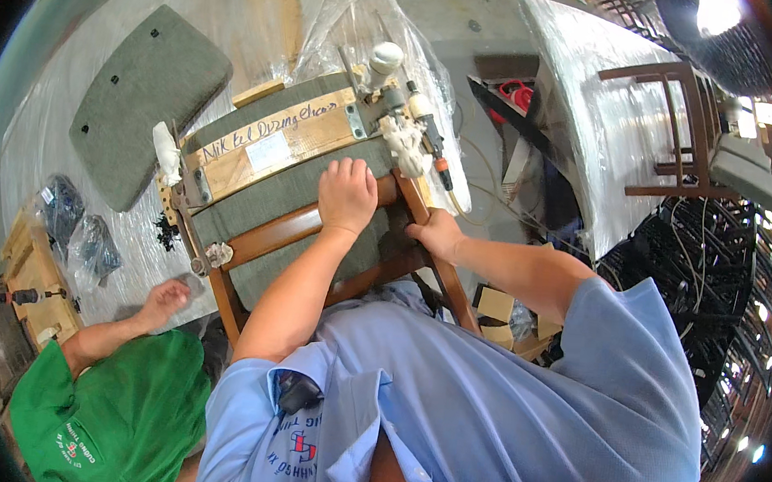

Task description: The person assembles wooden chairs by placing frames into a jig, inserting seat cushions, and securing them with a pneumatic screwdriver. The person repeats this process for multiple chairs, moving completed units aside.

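Observation:
A brown wooden chair frame (279,238) lies in front of me against a wooden jig (220,180) with metal brackets and handwriting on its board. Grey fabric (261,270) shows between the frame's rails. The fingers of my left hand (347,194) are curled over the frame's cross rail. My right hand (438,236) grips the side rail on the right, with part of its fingers hidden behind the wood. Beyond my right hand, a power screwdriver (432,138) lies by a toggle clamp wrapped in white padding (404,145).
A grey upholstered panel (152,100) rests on plastic-wrapped sheeting at the far left. Close on the left is a co-worker's hand (166,301), with a green sleeve (41,386). On the right stand a plastic-covered table (571,97), a brown chair frame (659,176) and stacked black parts (701,266).

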`<move>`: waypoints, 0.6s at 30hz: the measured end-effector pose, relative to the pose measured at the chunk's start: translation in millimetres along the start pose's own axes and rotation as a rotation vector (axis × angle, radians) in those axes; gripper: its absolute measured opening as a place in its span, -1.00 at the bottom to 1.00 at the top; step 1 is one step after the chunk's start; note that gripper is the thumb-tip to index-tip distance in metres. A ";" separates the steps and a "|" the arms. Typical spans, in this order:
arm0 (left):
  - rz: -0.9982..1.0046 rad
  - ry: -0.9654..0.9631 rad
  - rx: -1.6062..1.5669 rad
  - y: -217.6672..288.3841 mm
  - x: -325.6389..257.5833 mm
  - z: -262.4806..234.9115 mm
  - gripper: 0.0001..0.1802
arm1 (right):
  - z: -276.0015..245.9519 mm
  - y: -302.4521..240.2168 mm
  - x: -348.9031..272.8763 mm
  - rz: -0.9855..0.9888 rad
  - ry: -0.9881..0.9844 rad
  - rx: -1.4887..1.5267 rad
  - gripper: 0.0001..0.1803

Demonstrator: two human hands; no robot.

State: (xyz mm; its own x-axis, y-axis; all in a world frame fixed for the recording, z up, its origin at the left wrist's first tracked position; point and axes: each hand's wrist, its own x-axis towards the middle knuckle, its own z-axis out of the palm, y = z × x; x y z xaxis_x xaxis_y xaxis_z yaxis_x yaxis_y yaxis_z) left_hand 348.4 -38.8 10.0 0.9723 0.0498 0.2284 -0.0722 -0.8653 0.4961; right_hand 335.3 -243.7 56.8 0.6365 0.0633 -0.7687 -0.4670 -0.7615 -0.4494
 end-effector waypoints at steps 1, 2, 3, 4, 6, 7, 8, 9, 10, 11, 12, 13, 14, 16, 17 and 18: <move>-0.007 0.004 0.011 0.8 -0.3 1.6 -0.88 | 0.1 0.6 -2.7 -0.011 0.003 -0.007 -0.49; -0.013 0.006 0.021 2.0 -1.3 3.4 -0.88 | 3.2 4.6 -1.2 -0.087 0.079 -0.068 -0.47; -0.019 0.007 0.031 1.9 -0.6 5.9 -0.88 | 1.2 3.0 6.8 -0.073 0.069 -0.083 -0.48; -0.022 -0.008 0.059 3.0 4.1 -2.1 -0.88 | 0.9 -3.3 7.0 -0.063 0.067 -0.093 -0.48; -0.027 -0.012 0.005 3.5 -6.1 0.4 -0.87 | 4.0 0.7 2.6 -0.011 0.040 -0.099 -0.48; -0.013 0.019 -0.008 -0.1 0.8 -1.3 -0.87 | 3.3 1.8 3.4 -0.032 0.045 -0.107 -0.48; -0.059 -0.019 -0.091 -1.9 3.4 -4.2 -0.84 | 3.4 3.9 2.5 -0.052 0.058 -0.110 -0.48; -0.177 0.049 -0.298 -5.6 12.5 -4.8 -0.82 | 3.0 4.1 4.0 -0.071 0.070 -0.113 -0.47; -0.300 0.099 -0.512 -4.9 17.3 -8.7 -0.80 | -1.2 -5.5 -4.5 -0.053 0.077 -0.140 -0.46; -0.422 0.145 -0.728 -5.1 22.0 -12.7 -0.77 | -1.9 -7.4 -2.8 -0.056 0.093 -0.143 -0.46; -0.432 0.231 -0.964 -8.2 34.4 -15.0 -0.62 | -2.4 -8.2 0.2 -0.057 0.109 -0.146 -0.46; -0.349 0.297 -1.046 7.1 53.5 -35.4 -0.50 | -0.2 -3.5 0.7 -0.043 0.122 -0.141 -0.46; -0.273 0.363 -1.128 26.1 75.9 -61.1 -0.37 | 0.4 -1.6 3.5 -0.044 0.119 -0.128 -0.45; -0.018 0.338 -0.935 27.6 114.5 -82.5 -0.15 | -0.1 -2.0 5.9 -0.047 0.100 -0.125 -0.43; -0.034 0.308 -0.913 35.1 134.0 -87.3 -0.13 | -0.1 -0.7 4.8 -0.052 0.105 -0.127 -0.44; -0.047 0.279 -0.887 42.5 151.3 -92.2 -0.11 | -0.8 -1.0 2.5 -0.060 0.110 -0.128 -0.44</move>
State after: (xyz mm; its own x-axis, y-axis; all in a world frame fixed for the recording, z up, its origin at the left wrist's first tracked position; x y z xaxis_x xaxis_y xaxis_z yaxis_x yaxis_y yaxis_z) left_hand 471.9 -22.0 142.8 0.8984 0.2926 0.3276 -0.2893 -0.1669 0.9426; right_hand 337.9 -243.3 55.7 0.7275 0.0448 -0.6846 -0.3493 -0.8347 -0.4258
